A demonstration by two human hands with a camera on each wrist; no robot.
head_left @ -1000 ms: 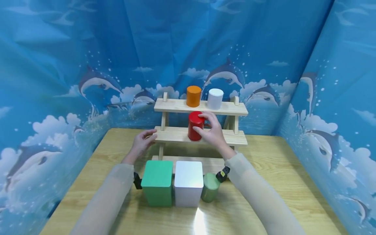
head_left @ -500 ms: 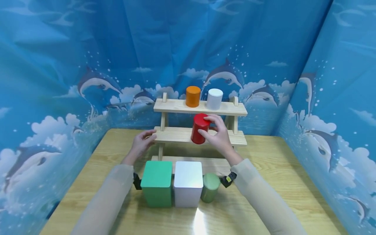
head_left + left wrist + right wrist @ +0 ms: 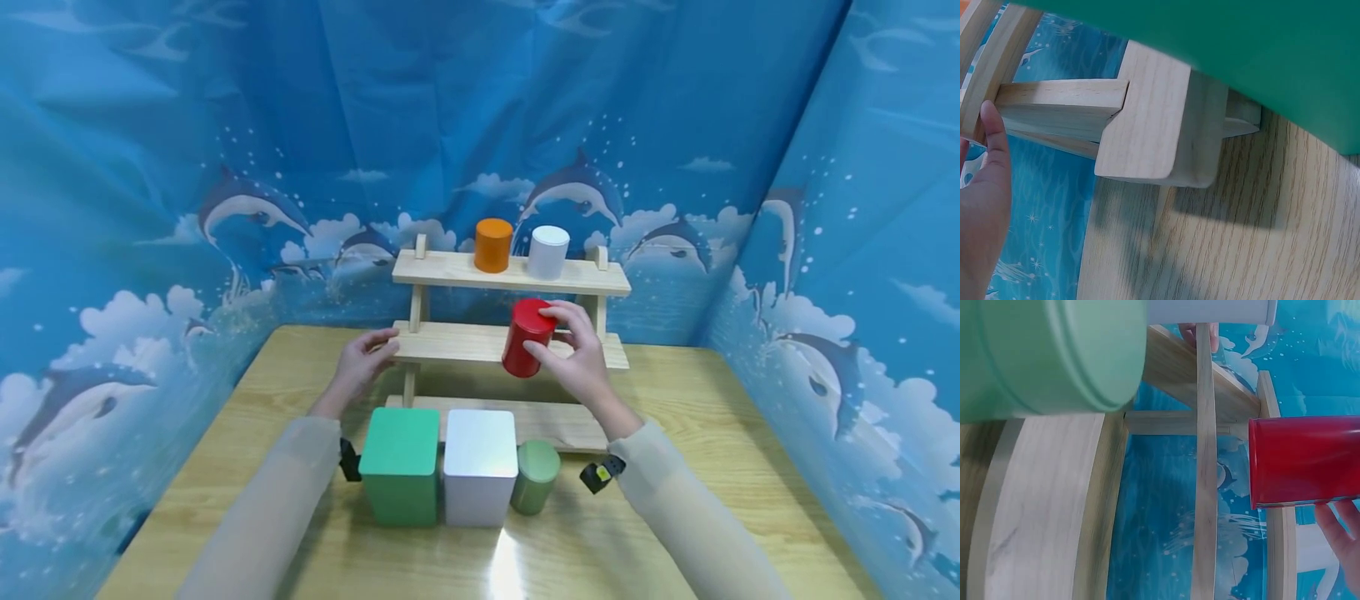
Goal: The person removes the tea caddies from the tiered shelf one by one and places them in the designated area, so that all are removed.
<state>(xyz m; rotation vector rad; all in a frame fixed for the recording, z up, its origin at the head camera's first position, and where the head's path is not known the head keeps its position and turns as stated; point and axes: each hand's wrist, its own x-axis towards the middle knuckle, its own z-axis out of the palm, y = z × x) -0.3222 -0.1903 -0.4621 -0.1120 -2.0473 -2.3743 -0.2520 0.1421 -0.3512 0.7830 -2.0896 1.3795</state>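
Note:
My right hand [image 3: 585, 357] grips a red cylindrical tin [image 3: 526, 342], thumb on its near side and fingers at the lid. The tin leans slightly, in front of the middle board of a three-step wooden stand [image 3: 442, 343]. In the right wrist view the red tin [image 3: 1307, 461] lies across the right side, with fingertips [image 3: 1335, 534] along its lower edge. My left hand [image 3: 362, 367] pinches the left end of the middle board. The left wrist view shows its thumb [image 3: 994, 128] against the board's edge.
An orange tin [image 3: 493, 247] and a white tin [image 3: 548, 252] stand on the top board. Before the stand, a green square box [image 3: 401, 467], a white square box [image 3: 480, 467] and a light green tin [image 3: 536, 477] stand in a row on the wooden table [image 3: 675, 483].
My right hand has moved the red tin rightward and toward me, off its spot on the middle board, and the tin has tilted. The left hand has stayed at the board's end.

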